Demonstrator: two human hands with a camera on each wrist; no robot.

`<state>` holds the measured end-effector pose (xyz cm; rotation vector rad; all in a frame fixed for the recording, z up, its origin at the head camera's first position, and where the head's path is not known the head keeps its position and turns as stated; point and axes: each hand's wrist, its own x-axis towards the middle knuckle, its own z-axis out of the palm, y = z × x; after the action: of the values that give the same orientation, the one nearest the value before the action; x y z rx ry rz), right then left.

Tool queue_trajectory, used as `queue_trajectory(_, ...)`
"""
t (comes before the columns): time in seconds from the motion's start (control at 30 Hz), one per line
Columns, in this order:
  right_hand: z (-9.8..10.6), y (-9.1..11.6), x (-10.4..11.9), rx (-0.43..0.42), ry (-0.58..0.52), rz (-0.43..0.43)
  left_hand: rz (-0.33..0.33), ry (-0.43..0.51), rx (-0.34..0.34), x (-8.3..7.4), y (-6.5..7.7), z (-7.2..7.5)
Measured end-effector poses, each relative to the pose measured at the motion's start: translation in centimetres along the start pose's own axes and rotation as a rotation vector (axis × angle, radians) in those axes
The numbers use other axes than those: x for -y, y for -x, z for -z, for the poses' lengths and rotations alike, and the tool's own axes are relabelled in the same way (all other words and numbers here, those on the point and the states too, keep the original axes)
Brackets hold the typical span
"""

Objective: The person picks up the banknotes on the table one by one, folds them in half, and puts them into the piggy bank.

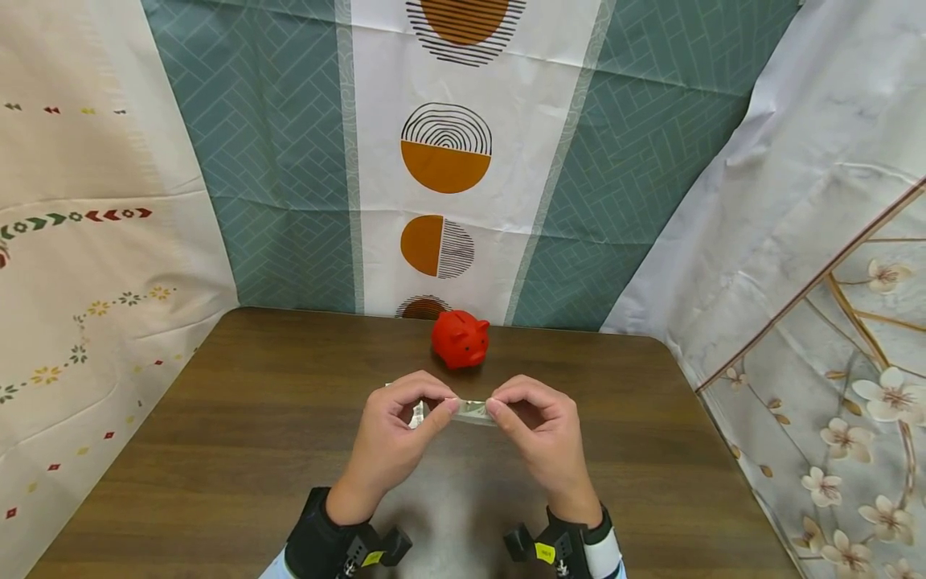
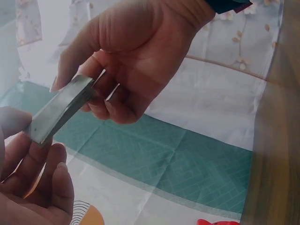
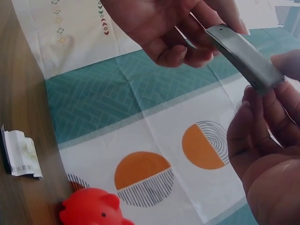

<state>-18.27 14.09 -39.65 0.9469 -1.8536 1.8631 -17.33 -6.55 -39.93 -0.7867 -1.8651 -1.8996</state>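
Note:
A narrow, pale green, folded strip with a slight sheen is stretched level between my two hands. My left hand pinches its left end between thumb and fingertips. At the other end, the thumb and fingers of my right hand hold it the same way. Layered edges show along one side of the strip in the left wrist view. Beyond the hands, a red piggy bank stands near the table's back edge, its snout towards me. The fingertips cover both ends of the strip.
A small crumpled whitish folded piece with print lies on the table, mostly hidden behind my left hand in the head view. The brown wooden table is bordered by patterned cloth hangings at the back and sides.

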Motion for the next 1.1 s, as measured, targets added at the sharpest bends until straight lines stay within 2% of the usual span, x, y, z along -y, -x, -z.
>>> queue_trajectory(0.2,0.16,0.02,0.08,-0.015,0.015,-0.039,-0.017,0.014,-0.022,0.11,-0.01,0.14)
queue_trajectory(0.4,0.19,-0.05,-0.02,-0.010,0.000,-0.004,-0.011,0.023,-0.026,0.08,-0.03,0.20)
queue_trajectory(0.53,0.20,0.00,0.02,-0.016,0.036,-0.044,-0.028,0.027,-0.033,0.14,-0.01,0.27)
queue_trajectory(0.6,0.18,0.06,0.07,-0.017,0.051,-0.056,-0.017,0.030,-0.024,0.11,0.00,0.33)
queue_trajectory(0.8,-0.21,0.04,-0.08,0.022,0.002,-0.001,0.049,0.010,0.005,-0.03,0.01,0.44)
queue_trajectory(1.1,-0.55,0.03,-0.19,0.051,-0.018,0.035,0.013,-0.028,0.020,0.07,-0.01,0.29)
